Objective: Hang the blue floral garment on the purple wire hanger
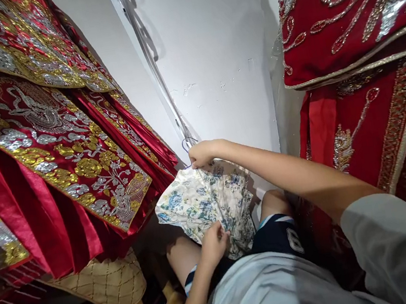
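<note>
Right hand (202,153): fingers closed, clamped at the shirt's top edge, by the hanger (183,148). Left hand (215,242): thumb and fingertips together, pinching the shirt's front lower down (exact fold hidden by the fingers).

Count: two hands, one shirt (197,199), one hanger, one metal pole (153,70), two bare knees. Red embroidered clothes hang on both sides, left (85,165) and right (335,13) (overlapping, so number of pieces unclear).

Shirt: off-white, thin-looking, blue flowers with green-yellow leaves, creased; right part shaded, edge there looks lacy. It hangs spread between the hands, over the lap and in front of the white wall (212,63). Hanger is thin, dark purple-blue, its curved hook showing beside the right hand, near the pole's lower end. Dark shorts (278,235) carry a "6" (right leg).
</note>
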